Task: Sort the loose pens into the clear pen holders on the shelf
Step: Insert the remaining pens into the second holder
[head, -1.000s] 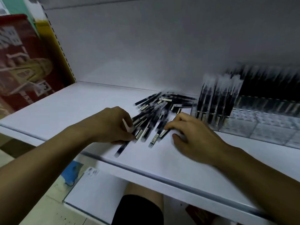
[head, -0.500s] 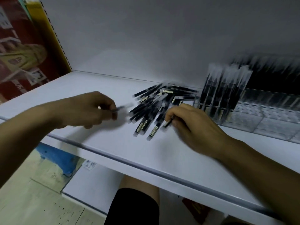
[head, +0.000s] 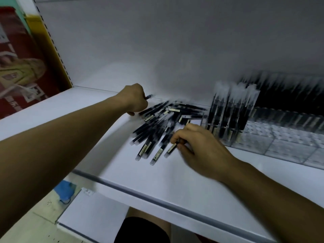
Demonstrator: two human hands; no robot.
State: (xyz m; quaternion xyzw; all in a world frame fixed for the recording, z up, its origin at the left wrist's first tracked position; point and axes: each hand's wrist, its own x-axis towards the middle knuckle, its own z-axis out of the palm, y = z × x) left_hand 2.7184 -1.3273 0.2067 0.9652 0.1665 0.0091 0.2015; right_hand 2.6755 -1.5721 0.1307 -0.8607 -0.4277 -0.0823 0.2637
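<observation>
Loose pens (head: 163, 123) lie in a fanned, overlapping heap on the white shelf (head: 157, 181), just left of the clear pen holders (head: 280, 142) that run along its right side. In the head view, the only one there is, the left hand (head: 134, 100) hangs over the far left edge of the heap, its fingers curled tight round a held pen (head: 148, 97) whose dark tip pokes out of the fist. The right hand (head: 198, 148) rests at the near right edge of the heap, thumb and fingertips pinching a labelled pen (head: 171, 149) that lies flat on the shelf.

The step in hand looks like picking single pens off the heap. It would go best if each pen were lifted clear rather than dragged, since the barrels cross one another and would roll or scatter. Each pen should then be turned upright to match the standing pens (head: 231, 113) and lowered straight into a free slot. The holders look light, so a sideways push could shift them.

The pens are slim, with dark barrels, pale frosted ends and a light label strip near one end. Motion blur hides any finer detail, and how many slots are free cannot be told
</observation>
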